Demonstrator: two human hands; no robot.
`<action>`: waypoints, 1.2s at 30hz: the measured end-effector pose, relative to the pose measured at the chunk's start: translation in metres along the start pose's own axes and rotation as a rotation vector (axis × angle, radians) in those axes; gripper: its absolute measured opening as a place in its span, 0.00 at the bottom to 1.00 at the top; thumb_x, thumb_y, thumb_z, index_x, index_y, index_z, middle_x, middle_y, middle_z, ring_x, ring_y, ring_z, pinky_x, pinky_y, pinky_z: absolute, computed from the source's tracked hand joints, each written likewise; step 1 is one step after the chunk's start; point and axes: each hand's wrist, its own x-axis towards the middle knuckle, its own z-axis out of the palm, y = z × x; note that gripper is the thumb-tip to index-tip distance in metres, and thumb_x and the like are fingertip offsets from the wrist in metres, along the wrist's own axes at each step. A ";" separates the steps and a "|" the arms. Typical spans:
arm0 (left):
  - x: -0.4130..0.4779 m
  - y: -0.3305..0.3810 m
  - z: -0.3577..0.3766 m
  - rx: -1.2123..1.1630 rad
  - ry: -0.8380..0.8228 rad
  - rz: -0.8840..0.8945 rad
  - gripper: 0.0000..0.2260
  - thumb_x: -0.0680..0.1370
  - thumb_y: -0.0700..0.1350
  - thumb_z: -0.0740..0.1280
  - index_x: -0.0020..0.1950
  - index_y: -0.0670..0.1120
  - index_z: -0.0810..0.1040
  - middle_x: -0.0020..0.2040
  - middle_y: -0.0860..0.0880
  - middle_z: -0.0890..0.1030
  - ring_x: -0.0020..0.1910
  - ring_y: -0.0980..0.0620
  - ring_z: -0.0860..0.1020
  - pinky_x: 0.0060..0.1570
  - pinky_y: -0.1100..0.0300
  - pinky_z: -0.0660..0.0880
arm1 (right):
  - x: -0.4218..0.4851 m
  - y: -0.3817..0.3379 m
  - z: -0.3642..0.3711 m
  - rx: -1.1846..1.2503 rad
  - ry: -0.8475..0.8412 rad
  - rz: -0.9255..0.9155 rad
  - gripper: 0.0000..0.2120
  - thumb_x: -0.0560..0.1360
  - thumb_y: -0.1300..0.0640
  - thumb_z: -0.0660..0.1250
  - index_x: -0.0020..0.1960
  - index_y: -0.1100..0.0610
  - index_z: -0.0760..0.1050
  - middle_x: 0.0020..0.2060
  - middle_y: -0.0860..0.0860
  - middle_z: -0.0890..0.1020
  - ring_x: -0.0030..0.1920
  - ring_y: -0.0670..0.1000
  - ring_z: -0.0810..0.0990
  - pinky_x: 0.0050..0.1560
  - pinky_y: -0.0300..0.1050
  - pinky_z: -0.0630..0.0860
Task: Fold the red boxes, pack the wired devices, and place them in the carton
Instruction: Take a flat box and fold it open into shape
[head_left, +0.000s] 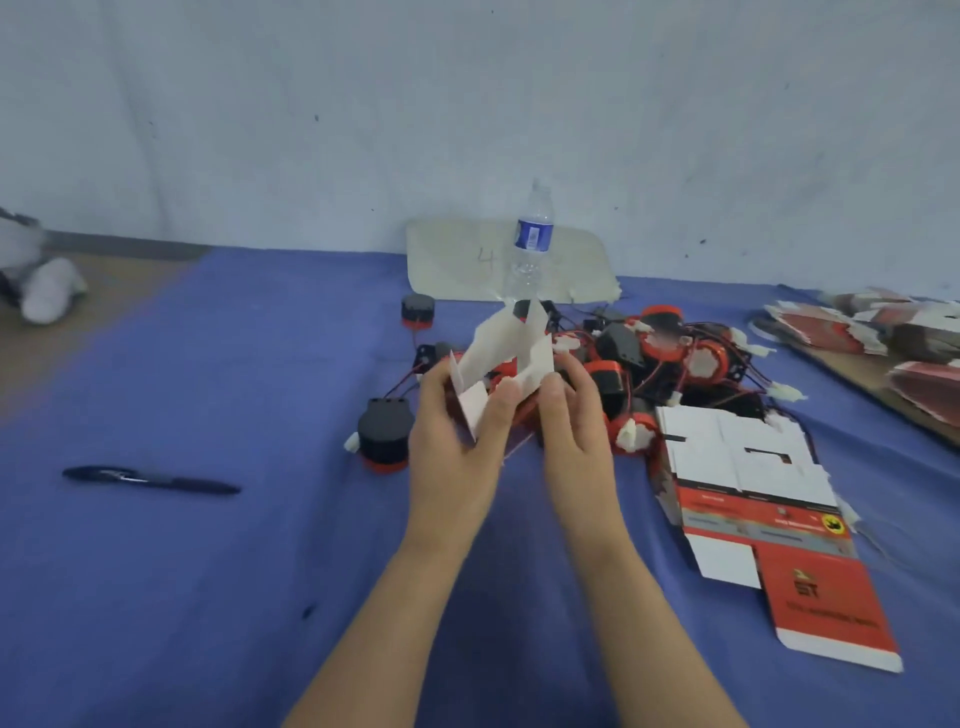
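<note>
Both hands hold a half-folded red box above the blue cloth, its white inner flaps standing up. My left hand grips its left side, thumb on a white flap. My right hand grips the right side. Behind the box lies a heap of black and red wired devices. One more device sits just left of my left hand, another farther back. A flat unfolded red box lies to the right. No carton can be made out.
A water bottle stands on a pale board at the back. A dark pen lies at the left. Stacks of flat red boxes rest on a brown board at the right edge. A wall stands behind.
</note>
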 end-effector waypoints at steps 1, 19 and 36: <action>-0.001 0.001 0.000 0.015 -0.019 0.008 0.19 0.71 0.61 0.67 0.57 0.54 0.73 0.50 0.65 0.80 0.50 0.65 0.79 0.46 0.72 0.73 | 0.000 -0.001 -0.003 0.012 -0.018 0.007 0.18 0.80 0.50 0.59 0.69 0.50 0.69 0.55 0.40 0.81 0.57 0.37 0.78 0.54 0.32 0.74; -0.008 -0.011 0.001 0.094 -0.039 -0.102 0.14 0.79 0.49 0.63 0.65 0.52 0.68 0.60 0.55 0.77 0.59 0.58 0.76 0.55 0.60 0.76 | 0.002 0.013 -0.013 0.063 -0.010 0.181 0.09 0.78 0.58 0.62 0.50 0.47 0.78 0.40 0.37 0.83 0.44 0.39 0.81 0.40 0.33 0.76; -0.001 0.006 -0.001 -0.064 0.225 -0.179 0.13 0.83 0.50 0.53 0.47 0.55 0.76 0.40 0.63 0.80 0.39 0.68 0.77 0.31 0.74 0.71 | -0.008 0.005 0.003 -0.099 -0.042 -0.003 0.11 0.80 0.59 0.61 0.60 0.48 0.74 0.50 0.42 0.81 0.50 0.38 0.78 0.49 0.33 0.74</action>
